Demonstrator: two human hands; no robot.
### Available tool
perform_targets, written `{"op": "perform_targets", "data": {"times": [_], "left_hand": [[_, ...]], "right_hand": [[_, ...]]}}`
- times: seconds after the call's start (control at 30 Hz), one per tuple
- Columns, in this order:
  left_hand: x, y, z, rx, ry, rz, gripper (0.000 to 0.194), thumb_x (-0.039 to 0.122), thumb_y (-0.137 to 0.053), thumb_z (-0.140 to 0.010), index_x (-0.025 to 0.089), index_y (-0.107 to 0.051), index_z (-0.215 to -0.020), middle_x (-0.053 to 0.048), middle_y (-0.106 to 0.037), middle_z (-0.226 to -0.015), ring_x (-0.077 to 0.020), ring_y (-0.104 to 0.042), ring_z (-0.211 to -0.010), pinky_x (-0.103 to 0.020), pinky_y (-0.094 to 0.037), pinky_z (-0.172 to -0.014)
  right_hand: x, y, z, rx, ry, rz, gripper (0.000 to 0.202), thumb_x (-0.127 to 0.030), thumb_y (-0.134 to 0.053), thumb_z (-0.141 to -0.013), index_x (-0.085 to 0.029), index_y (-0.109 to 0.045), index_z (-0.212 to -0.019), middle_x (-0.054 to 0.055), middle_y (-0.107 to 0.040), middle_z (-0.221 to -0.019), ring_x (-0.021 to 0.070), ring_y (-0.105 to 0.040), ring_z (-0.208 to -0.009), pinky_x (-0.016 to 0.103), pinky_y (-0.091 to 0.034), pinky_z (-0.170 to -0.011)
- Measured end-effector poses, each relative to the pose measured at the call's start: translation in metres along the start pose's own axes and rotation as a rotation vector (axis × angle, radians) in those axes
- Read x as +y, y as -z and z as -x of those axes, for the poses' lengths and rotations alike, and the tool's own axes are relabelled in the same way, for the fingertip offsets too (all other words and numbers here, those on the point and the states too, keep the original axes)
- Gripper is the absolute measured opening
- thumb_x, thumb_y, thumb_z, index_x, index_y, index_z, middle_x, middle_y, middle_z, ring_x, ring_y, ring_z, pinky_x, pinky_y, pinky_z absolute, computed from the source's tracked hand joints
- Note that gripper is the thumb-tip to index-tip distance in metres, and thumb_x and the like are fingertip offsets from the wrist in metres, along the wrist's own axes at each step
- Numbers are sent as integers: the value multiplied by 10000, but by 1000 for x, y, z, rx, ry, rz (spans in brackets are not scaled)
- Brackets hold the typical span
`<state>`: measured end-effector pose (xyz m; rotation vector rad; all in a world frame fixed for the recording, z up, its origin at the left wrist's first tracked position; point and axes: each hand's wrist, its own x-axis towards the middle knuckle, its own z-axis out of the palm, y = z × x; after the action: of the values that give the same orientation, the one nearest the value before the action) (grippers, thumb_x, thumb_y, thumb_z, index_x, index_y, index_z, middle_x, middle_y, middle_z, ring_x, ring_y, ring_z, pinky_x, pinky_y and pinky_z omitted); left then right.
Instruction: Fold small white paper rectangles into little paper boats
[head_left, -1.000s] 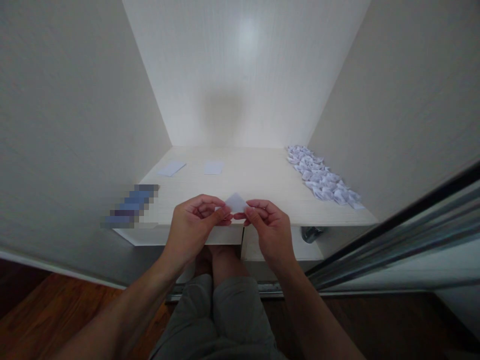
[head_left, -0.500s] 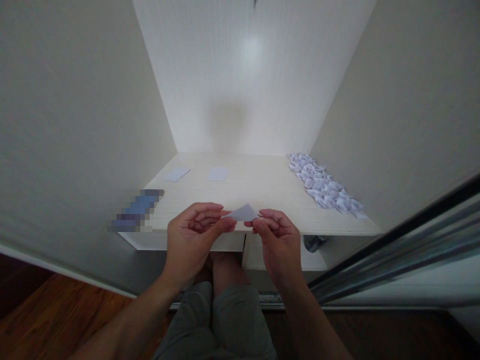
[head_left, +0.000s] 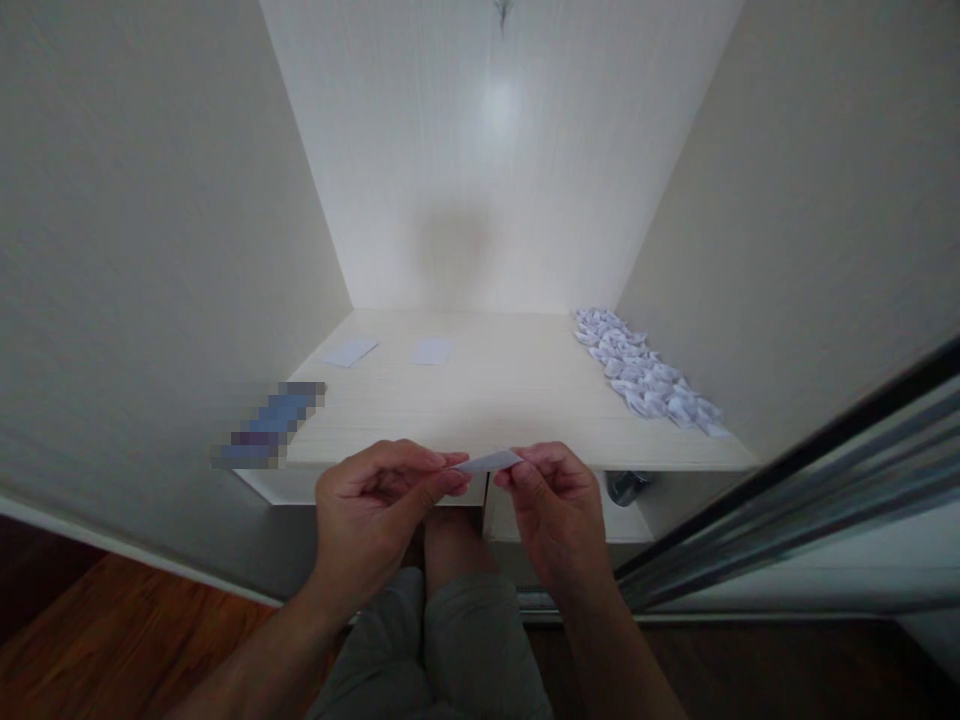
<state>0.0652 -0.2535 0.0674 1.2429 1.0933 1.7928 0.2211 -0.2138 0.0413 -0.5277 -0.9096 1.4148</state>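
A small white piece of paper [head_left: 489,461] is stretched between my two hands, just in front of the desk's front edge. My left hand [head_left: 390,510] pinches its left end between thumb and fingers. At the right end, the thumb and fingers of my right hand [head_left: 555,505] are closed on the same paper. It looks like a narrow, pointed strip from here. On the desk [head_left: 480,400] behind lie a flat white sheet [head_left: 431,351] and, farther left, another white sheet or thin stack [head_left: 350,352].
Many folded white paper pieces [head_left: 649,375] form a long pile along the desk's right side. A pixelated blue object [head_left: 270,425] lies at the left edge. Under the desk, a dark cylindrical item [head_left: 626,487] sits on a shelf. Walls enclose both sides.
Both hands have come lower and nearer to me with the paper. The paper's peak has flattened, and it now shows as a narrower shape.
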Motion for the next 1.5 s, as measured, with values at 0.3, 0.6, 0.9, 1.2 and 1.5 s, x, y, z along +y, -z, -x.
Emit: {"op": "perform_targets", "data": {"times": [0.3, 0.6, 0.9, 1.2, 1.5], "left_hand": [[-1, 17, 4, -282, 165, 255, 95, 215, -865, -748, 275, -791, -744, 10, -749, -841, -114, -705, -664, -215, -590, -645], [4, 40, 0, -538, 278, 258, 51, 242, -758, -865, 290, -774, -868, -7, -674, -786, -144, -673, -676, -247, -544, -613], [32, 53, -11, -794, 224, -3, 196, 88, -768, -809, 276, -796, -854, -40, -739, -818, -173, -706, -718, -274, -563, -633], [45, 54, -18, -976, 173, -467, 51, 207, -734, -867, 216, -770, -831, 1, -737, -769, -127, -673, -698, -218, -498, -653], [26, 48, -15, -666, 359, -619, 74, 237, -718, -818, 243, -778, -776, 14, -728, -724, -119, -628, -619, -176, -466, -541]], "right_hand": [[-13, 1, 12, -219, -145, -100, 173, -328, -878, -718, -249, -725, -709, 16, -795, -871, 144, -698, -593, 302, -602, -653], [-33, 14, 13, -466, -98, 81, 127, -179, -814, -796, -305, -811, -815, 18, -795, -967, 164, -732, -854, 298, -587, -791], [-48, 15, 9, -686, -245, 116, 213, -87, -822, -747, -280, -823, -838, 21, -734, -925, 139, -672, -800, 266, -566, -714], [-39, 24, 0, -692, -470, 145, 197, -53, -854, -686, -217, -800, -782, -5, -705, -827, 94, -648, -748, 220, -524, -697], [-21, 21, -11, -417, -317, 518, 210, -180, -873, -669, -192, -747, -837, -8, -711, -778, 123, -638, -712, 261, -506, -685]]}}
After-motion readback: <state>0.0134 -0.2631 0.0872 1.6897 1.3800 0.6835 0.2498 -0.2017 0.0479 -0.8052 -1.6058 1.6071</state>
